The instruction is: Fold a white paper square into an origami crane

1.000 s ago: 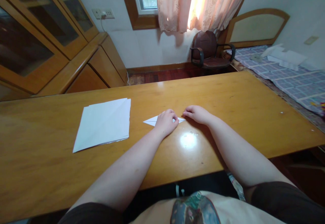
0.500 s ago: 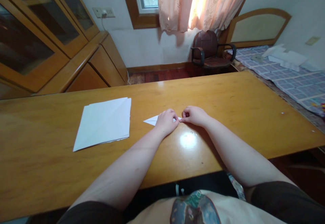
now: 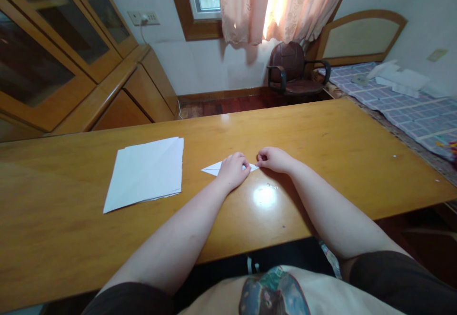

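A folded white paper [image 3: 212,169], a long narrow diamond with a crease line along its middle, lies flat on the wooden table [image 3: 228,229]. My left hand [image 3: 233,170] rests over its centre, fingers curled and pressing it down, and hides that part. The left point and a short stretch near the right point stay visible. At the right tip, my right hand [image 3: 274,159] has its thumb and fingers closed together, the fingertips touching the paper's end. Off to the left lies a stack of white paper sheets [image 3: 146,174], the top one with a diagonal crease.
Beyond the table stand a brown office chair [image 3: 291,70] and a bed [image 3: 410,108] with papers [image 3: 402,79] on it. A wooden cabinet [image 3: 107,82] with glass doors is at the left. Small white scraps [image 3: 394,156] lie near the table's right end.
My right hand's fingertips moved left along the paper's right end towards my left hand, then back out to the tip. My left hand has stayed on the paper.
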Motion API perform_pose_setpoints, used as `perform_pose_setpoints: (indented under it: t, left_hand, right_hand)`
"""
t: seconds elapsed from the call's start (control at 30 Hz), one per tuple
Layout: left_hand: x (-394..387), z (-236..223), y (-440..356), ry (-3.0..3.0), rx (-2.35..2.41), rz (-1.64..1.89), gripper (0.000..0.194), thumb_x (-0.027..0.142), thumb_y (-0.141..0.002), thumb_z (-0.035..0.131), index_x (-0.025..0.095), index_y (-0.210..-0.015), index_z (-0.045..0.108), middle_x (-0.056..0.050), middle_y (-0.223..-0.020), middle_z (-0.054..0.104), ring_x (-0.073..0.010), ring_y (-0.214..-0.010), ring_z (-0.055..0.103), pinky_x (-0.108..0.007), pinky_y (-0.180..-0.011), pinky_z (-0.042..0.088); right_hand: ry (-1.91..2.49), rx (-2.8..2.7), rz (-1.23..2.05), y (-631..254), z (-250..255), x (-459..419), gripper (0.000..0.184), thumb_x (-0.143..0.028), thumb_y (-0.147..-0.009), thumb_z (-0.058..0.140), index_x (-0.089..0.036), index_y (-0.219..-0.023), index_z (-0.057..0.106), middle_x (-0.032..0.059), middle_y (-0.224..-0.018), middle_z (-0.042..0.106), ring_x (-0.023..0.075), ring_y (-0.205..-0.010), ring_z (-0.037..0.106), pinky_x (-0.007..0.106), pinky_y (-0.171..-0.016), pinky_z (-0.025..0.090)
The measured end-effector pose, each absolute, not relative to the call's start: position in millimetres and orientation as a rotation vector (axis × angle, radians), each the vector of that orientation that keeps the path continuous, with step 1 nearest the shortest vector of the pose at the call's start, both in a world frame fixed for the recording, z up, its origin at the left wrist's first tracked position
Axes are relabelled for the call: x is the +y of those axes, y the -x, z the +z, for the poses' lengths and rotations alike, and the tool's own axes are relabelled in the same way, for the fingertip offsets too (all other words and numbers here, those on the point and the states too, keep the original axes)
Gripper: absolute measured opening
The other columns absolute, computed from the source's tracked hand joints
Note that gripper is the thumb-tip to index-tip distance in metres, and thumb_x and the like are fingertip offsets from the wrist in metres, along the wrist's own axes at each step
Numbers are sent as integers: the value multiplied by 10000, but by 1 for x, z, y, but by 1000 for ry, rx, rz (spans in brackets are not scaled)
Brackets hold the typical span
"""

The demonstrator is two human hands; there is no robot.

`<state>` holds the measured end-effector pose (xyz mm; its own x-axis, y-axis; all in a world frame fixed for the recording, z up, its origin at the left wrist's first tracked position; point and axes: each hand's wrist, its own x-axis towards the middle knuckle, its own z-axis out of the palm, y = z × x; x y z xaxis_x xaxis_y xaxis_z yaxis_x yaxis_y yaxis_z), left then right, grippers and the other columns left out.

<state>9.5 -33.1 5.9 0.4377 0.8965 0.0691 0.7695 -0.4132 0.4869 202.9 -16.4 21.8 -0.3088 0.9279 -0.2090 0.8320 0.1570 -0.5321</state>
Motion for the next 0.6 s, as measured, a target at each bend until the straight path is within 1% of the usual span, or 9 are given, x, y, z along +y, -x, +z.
perform_pose_setpoints:
  t: [0.1,0.17,0.27,0.37,0.47,0.6]
  left_hand:
    - [-33,7,-9,-2319,1408,451,148,270,-820,540,208,-772,666,-37,-984,636,-201,-916,582,-326,-837,438]
    - [-33,8,-9,-2320,1407,448,155,273,-825,535,207,-775,666,-35,-990,637,-203,-920,581,-328,-840,437]
    - [-33,8,-9,-2312,1414,445,166,289,-833,531,205,-792,668,-36,-1002,637,-205,-932,578,-329,-844,436]
    - [-34,8,-10,-2309,1430,440,170,295,-837,529,201,-803,667,-42,-1002,636,-205,-939,576,-327,-840,433]
    - [-34,9,-11,-2311,1443,429,170,297,-836,528,203,-797,665,-43,-991,636,-207,-936,576,-329,-829,434]
    - [-36,10,-12,-2302,1458,411,170,288,-834,527,208,-792,671,-43,-1004,635,-205,-945,577,-329,-831,434]
  right_hand:
    - [1683,-2128,953,-211,20,-15,195,-357,-797,603,-173,-806,667,13,-763,676,123,-660,550,223,-594,364]
    - [1651,-2096,997,-214,19,-15,199,-348,-808,590,-175,-840,683,19,-815,695,130,-706,576,224,-633,388]
    - [1625,-2141,1007,-214,19,-17,163,-309,-790,607,-186,-828,708,15,-816,704,134,-725,593,227,-655,401]
    - [1590,-2178,1025,-212,20,-19,148,-293,-759,639,-193,-824,726,13,-793,703,134,-715,597,224,-643,406]
    - [1557,-2193,1054,-211,22,-21,149,-280,-722,673,-199,-829,738,14,-814,709,133,-721,603,218,-637,409]
    - [1589,-2221,984,-209,23,-22,137,-267,-718,665,-198,-803,748,21,-806,711,133,-703,597,220,-622,401]
